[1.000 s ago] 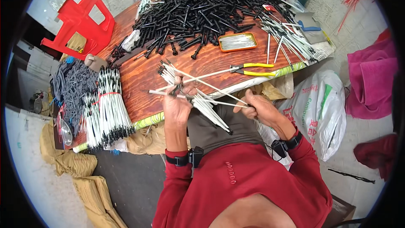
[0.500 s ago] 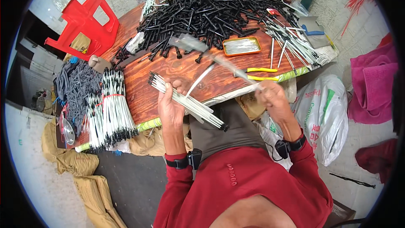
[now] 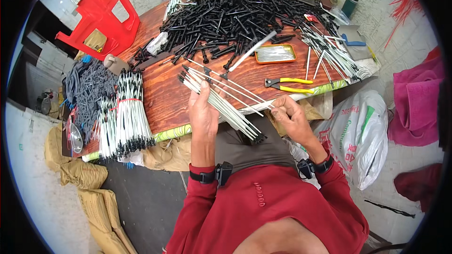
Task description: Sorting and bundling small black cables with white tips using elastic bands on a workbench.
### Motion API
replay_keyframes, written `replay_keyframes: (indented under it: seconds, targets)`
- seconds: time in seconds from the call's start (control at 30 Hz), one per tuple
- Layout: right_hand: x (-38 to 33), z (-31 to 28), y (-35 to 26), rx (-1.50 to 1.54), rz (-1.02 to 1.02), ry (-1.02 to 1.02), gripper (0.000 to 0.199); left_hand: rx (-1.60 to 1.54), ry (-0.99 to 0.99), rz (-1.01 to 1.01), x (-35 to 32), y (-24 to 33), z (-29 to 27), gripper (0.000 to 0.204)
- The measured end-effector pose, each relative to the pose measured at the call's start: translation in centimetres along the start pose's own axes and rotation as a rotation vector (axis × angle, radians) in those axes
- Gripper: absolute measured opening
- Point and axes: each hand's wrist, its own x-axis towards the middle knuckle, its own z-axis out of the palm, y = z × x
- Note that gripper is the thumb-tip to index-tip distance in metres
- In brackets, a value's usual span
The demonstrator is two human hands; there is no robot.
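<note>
My left hand (image 3: 203,108) is closed around a bundle of slim white rods (image 3: 227,110) with black tips, slanting down toward my lap. Between the fingers of my right hand (image 3: 289,116) is the end of a thin white rod (image 3: 247,91), which runs up and left past the bundle. Near its far part sit small black fittings (image 3: 224,75). From one of these, a wider white strip (image 3: 253,50) sticks out up and to the right. Whether the rod touches the bundle, I cannot tell.
A large heap of black plastic parts (image 3: 235,14) covers the table's far side. Yellow-handled pliers (image 3: 294,85), an orange-rimmed tray (image 3: 277,61) and loose white rods (image 3: 329,56) lie right. Tied rod bundles (image 3: 133,117) and a red stool (image 3: 101,16) are left.
My right hand has come down and left toward the bundle, and the rod it holds, blurred before, is now sharp. My left hand has shifted slightly right with the bundle.
</note>
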Motion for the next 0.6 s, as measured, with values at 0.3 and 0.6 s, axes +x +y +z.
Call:
replay_keyframes:
  seconds: [0.3,0.6]
  targets:
    - [-0.4,0.5,0.7,-0.007,0.033,0.033,0.009,-0.016,-0.029,-0.075,-0.5,0.3,-0.6,0.027]
    - [-1.4,2.0,3.0,0.146,0.184,-0.099,0.011,-0.200,-0.116,-0.182,-1.2,1.2,0.0,0.031]
